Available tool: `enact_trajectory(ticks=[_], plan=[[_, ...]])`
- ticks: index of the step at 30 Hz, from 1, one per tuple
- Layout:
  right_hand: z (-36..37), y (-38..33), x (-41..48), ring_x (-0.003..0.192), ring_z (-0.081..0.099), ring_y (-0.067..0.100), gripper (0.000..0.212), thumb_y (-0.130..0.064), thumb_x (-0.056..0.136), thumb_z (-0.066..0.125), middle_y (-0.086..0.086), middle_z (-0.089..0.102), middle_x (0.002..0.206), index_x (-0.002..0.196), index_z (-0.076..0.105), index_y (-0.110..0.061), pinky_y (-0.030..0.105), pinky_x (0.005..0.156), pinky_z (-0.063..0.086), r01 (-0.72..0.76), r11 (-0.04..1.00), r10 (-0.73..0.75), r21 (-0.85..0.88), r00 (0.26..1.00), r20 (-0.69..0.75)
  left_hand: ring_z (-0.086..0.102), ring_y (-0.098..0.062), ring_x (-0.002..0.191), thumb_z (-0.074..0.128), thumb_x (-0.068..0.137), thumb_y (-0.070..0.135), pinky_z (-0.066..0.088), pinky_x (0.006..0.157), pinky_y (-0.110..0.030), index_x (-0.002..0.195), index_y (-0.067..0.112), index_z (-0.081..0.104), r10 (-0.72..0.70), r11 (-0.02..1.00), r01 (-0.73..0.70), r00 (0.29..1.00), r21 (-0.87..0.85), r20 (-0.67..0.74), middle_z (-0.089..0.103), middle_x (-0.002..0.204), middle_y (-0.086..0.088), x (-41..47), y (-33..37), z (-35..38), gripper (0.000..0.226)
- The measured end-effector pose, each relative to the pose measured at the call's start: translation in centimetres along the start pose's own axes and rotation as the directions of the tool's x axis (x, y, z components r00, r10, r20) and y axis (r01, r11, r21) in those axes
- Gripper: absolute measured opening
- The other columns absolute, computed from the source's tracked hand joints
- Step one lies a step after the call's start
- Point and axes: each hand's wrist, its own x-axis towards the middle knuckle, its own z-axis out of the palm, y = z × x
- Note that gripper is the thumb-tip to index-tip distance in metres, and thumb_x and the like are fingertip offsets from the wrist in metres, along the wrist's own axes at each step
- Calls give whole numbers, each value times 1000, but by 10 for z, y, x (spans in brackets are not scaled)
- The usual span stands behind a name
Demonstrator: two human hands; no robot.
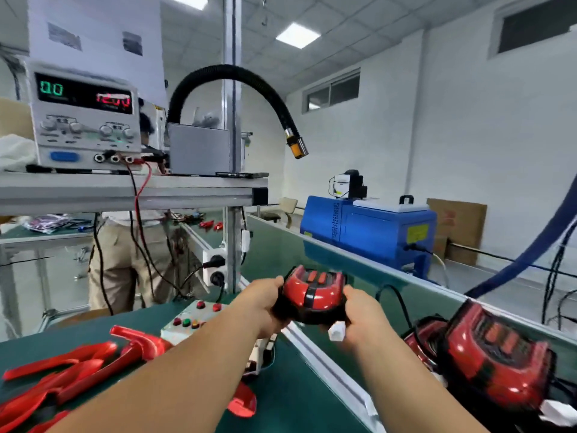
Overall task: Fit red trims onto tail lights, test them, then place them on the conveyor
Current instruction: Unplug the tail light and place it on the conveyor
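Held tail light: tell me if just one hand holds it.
No, the left hand and right hand each grip a side of the tail light.

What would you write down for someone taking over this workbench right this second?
Left hand: grips the held tail light at its left end.
Right hand: grips its right end, white connector by the fingers.
The light is in the air near the green conveyor edge, not set down.
Done: a second tail light already lies on the conveyor, at the right.
Left: whether the held one was tested cannot be told. Place it, then work through the loose red trims on the bench.
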Motion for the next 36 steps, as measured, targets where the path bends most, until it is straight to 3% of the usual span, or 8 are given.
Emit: enact_trajectory(ticks=[3, 9, 14, 20, 25, 29, 31, 36], plan=[[3, 1, 19, 55, 66, 23, 23, -15, 101, 49, 10, 72, 67, 89, 66, -6, 33, 58, 58, 54, 997, -57, -59, 997, -47, 68, -22, 51, 42, 103, 12, 58, 49, -36, 82, 9, 68, 37, 999, -37, 999, 12, 29, 71, 64, -11, 10, -1, 1, 33], [2, 3, 58, 63, 54, 21, 27, -28, 103, 45, 4, 60, 74, 89, 58, -9, 31, 63, 46, 75, 989, -88, -125, 991, -106, 71, -18, 68, 37, 106, 11, 56, 63, -37, 124, 20, 64, 184, 981, -184, 983, -55, 3, 75, 73, -2, 31, 0, 5, 34], [2, 8, 75, 104, 67, 30, 29, -25, 104, 45, 10, 71, 105, 110, 65, -4, 49, 97, 51, 2, 999, -5, -41, 997, -79, 72, -14, 79, 50, 102, 12, 58, 62, -29, 130, 20, 60, 288, 956, -289, 957, 56, 33, 75, 92, 1, 33, 4, 6, 31], [9, 8, 81, 78, 69, 26, 25, -14, 101, 44, 10, 72, 90, 97, 67, -6, 40, 63, 56, -88, 996, 88, -4, 992, -95, 67, -13, 85, 62, 96, 17, 55, 71, -27, 127, 18, 63, 356, 927, -350, 934, 136, -25, 71, 109, -5, 32, 6, 6, 31], [10, 10, 78, 80, 69, 25, 24, -16, 99, 46, 8, 72, 87, 90, 67, -7, 43, 80, 58, -81, 996, 78, -26, 993, -84, 68, -16, 80, 56, 100, 17, 57, 64, -30, 121, 19, 64, 335, 935, -323, 939, 147, -70, 73, 94, -3, 34, 8, 1, 23], [7, 8, 71, 105, 65, 29, 21, -18, 99, 50, 10, 72, 104, 94, 66, -7, 52, 101, 48, 22, 999, -23, -49, 999, -36, 71, -15, 78, 38, 105, 8, 58, 69, -32, 115, 18, 65, 328, 938, -323, 945, 126, -18, 75, 85, 1, 33, 6, -5, 30], [5, 7, 65, 108, 65, 31, 21, -20, 101, 50, 12, 72, 105, 102, 66, -6, 54, 102, 47, 76, 996, -77, -45, 997, -17, 68, -15, 87, 33, 106, 5, 56, 78, -32, 129, 13, 59, 331, 938, -332, 943, 100, 28, 73, 93, 2, 30, 4, -6, 36], [-2, -6, 38, 91, 68, 29, 21, -23, 99, 55, 9, 74, 82, 91, 67, -8, 50, 91, 53, 149, 986, -152, -77, 988, -36, 67, -14, 92, 35, 106, 5, 55, 71, -28, 139, 14, 52, 334, 933, -346, 935, 98, 117, 71, 115, -5, 13, 5, -3, 39]])
